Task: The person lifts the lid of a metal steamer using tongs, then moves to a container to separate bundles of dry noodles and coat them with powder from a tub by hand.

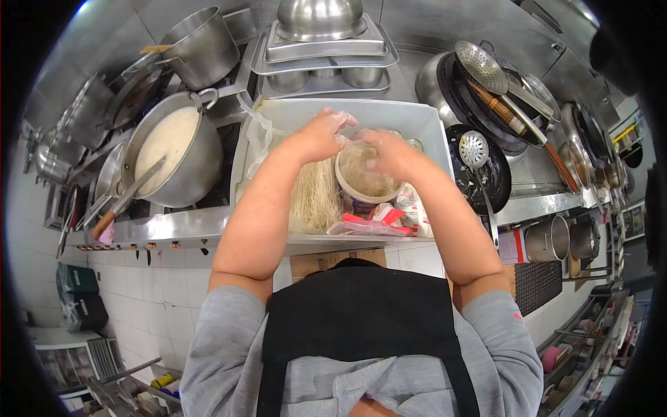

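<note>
A white plastic bin stands on the counter in front of me. Inside it is a round tub with a pale rim, its contents hazy and pale, perhaps seen through clear plastic. My left hand is above the tub's far left side, fingers bent and apart, with whitish smears on them. Over the tub's right side reaches my right hand; its fingers are blurred, and I cannot tell whether they grip anything. Dry thin noodles lie left of the tub. Red-and-clear packaging lies in front of it.
Left on the stove, a large pot holds pale liquid and a wooden-handled utensil. Stacked metal trays stand behind the bin. To the right are a black pan with a skimmer and several woks.
</note>
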`<state>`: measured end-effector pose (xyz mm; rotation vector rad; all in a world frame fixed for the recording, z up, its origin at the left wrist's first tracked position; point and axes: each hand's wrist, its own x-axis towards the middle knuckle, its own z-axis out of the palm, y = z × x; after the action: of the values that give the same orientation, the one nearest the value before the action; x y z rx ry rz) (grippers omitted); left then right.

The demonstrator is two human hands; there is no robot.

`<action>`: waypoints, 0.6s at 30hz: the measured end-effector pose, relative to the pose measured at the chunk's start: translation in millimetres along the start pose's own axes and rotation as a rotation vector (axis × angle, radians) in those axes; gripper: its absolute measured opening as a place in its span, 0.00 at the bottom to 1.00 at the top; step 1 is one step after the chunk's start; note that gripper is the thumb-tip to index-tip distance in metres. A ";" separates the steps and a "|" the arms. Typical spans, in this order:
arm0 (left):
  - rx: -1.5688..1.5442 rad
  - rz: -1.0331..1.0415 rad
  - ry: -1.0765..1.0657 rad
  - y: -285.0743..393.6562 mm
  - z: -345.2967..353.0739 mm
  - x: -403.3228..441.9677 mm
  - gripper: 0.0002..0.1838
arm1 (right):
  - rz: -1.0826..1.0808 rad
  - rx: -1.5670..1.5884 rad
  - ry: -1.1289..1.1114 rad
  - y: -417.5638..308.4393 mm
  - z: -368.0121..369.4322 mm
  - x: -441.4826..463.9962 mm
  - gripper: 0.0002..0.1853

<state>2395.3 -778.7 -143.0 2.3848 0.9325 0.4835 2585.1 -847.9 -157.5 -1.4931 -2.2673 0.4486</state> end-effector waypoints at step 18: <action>0.690 -0.112 -0.511 48.7 88.9 24.3 0.34 | -0.014 0.476 0.491 17.6 -21.8 -0.1 0.09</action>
<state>2481.6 -822.5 -181.8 2.8029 1.0891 -0.5691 2609.7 -840.2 -146.7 -1.1813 -1.6461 0.5076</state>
